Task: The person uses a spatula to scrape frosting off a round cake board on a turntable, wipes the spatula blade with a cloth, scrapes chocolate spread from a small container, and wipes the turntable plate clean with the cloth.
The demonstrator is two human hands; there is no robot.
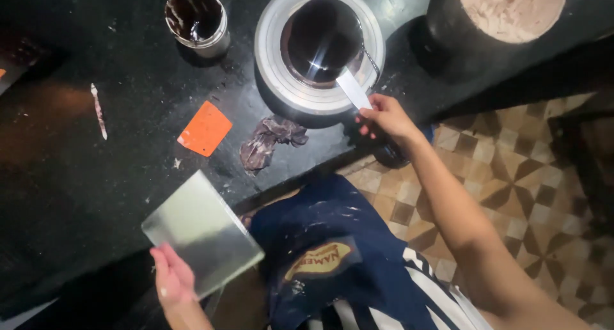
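My left hand [171,280] grips the near corner of a flat square metal plate [199,231], held level over the edge of the black counter [77,170]. My right hand [384,117] reaches forward and holds a flat metal spatula [352,89] by its handle. The blade tip rests inside a round metal-rimmed pot [318,45] filled with dark liquid chocolate.
A small tin [196,18] with dark chocolate stands at the back. An orange plastic scraper [205,128] and a stained crumpled cloth [268,141] lie on the counter. A thin stick [98,110] lies left. A black tub [499,16] of brown powder stands at right. Patterned floor tiles [511,176] show below.
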